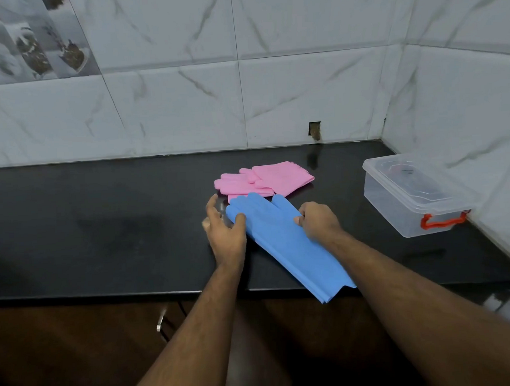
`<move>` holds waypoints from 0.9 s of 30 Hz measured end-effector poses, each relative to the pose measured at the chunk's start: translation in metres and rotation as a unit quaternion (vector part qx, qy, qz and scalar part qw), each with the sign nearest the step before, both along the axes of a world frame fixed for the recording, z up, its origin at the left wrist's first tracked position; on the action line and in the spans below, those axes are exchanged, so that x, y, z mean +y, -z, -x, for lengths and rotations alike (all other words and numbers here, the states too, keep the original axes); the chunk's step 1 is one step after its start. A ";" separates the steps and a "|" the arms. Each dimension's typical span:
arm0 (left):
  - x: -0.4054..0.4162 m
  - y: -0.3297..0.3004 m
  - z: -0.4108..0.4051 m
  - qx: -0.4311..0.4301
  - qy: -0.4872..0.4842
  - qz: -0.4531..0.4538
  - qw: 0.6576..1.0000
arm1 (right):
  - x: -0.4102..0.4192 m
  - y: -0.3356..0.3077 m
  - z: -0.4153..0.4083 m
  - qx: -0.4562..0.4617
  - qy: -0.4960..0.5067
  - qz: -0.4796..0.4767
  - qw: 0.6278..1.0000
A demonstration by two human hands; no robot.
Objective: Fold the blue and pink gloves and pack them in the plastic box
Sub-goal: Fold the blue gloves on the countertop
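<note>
Blue gloves (283,236) near; pink gloves (265,180) just beyond. Clear box (409,195), red latch (442,220), at right. Glossy black counter (100,226). White tiles (300,70) veined grey; grey patterned strip (23,40) far left.

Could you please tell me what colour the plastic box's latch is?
The latch is red-orange; the head view shows it best.

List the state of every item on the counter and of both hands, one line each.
blue gloves: flat, unfolded, cuff end hanging over the counter edge.
pink gloves: folded, lying behind the blue ones.
plastic box: lid on, red latch at its near end; nothing packed inside as far as shows.
left hand: thumb on the blue fingertips.
right hand: fingers curled on the blue gloves' right edge.
</note>
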State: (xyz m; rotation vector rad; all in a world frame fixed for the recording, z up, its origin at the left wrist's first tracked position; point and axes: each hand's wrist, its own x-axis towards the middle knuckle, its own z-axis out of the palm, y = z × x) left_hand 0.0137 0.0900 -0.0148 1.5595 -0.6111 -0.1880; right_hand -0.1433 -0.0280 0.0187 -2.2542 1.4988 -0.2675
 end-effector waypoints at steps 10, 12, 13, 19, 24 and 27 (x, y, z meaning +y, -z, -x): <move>-0.012 0.005 -0.019 -0.017 0.011 -0.063 0.998 | 0.015 0.039 0.011 0.016 0.027 0.224 0.974; -0.010 0.007 -0.019 -0.012 0.013 -0.046 0.999 | 0.017 0.037 0.009 0.009 0.027 0.228 0.973; -0.008 0.008 -0.018 -0.006 0.013 -0.033 0.999 | 0.017 0.037 0.008 0.008 0.014 0.233 0.972; 0.001 0.012 -0.019 0.035 0.039 0.011 0.999 | -0.007 0.016 0.021 0.089 -0.084 0.210 0.970; 0.001 0.010 -0.015 0.039 -0.020 0.019 0.999 | -0.010 0.007 0.025 0.144 -0.038 0.292 0.945; -0.004 0.008 -0.020 0.014 0.003 -0.020 1.000 | 0.009 0.012 0.014 0.091 -0.065 0.310 0.944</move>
